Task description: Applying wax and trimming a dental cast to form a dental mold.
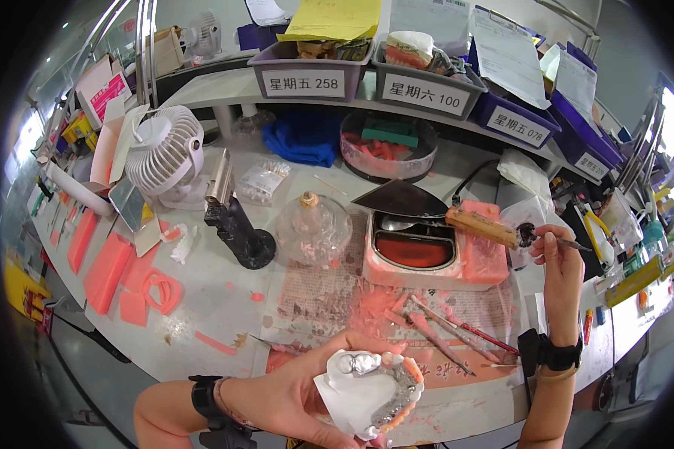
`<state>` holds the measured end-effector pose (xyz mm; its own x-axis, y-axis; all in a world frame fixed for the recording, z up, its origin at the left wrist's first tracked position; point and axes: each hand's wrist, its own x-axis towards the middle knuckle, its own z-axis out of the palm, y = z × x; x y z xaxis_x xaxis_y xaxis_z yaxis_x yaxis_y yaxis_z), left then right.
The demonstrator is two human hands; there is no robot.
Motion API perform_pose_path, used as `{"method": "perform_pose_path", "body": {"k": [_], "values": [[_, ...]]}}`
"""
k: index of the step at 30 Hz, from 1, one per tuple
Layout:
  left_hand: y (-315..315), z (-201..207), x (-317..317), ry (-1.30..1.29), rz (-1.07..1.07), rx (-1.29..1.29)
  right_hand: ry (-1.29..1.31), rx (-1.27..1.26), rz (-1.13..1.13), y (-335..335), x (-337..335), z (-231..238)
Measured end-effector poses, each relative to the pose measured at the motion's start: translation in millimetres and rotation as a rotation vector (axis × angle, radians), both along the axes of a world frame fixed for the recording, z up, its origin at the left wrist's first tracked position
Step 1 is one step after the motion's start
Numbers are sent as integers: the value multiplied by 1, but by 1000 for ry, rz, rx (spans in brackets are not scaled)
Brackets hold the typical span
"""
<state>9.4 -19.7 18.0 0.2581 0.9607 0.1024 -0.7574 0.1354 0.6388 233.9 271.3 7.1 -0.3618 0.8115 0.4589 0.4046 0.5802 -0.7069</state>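
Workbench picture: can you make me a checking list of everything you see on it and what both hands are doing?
Surface: pale bench top, smeared with pink wax bits and scraps.
Job's things: white dental cast with metal framework and pink wax, in the left hand; thin metal tool in the right hand.
Clutter: wax pot, wooden-handled knife, glass burner, small fan, pink wax sheets, loose instruments.
Grippers: both hands closed on their things; a dark band on each wrist.
Cables: one dark cord behind the wax pot.
Surroundings: shelf of labelled bins with papers.
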Motion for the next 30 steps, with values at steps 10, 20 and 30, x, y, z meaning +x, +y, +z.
{"method": "perform_pose_path", "body": {"k": [10,20,30], "values": [[-2,-15,1,237,185,-288,434,311,-112,-55,11,32],[-7,-22,-8,62,62,-236,72,-149,478,-77,-44,-5],[-13,-24,-8,46,77,-292,469,-269,531,-105,-17,23]]}}
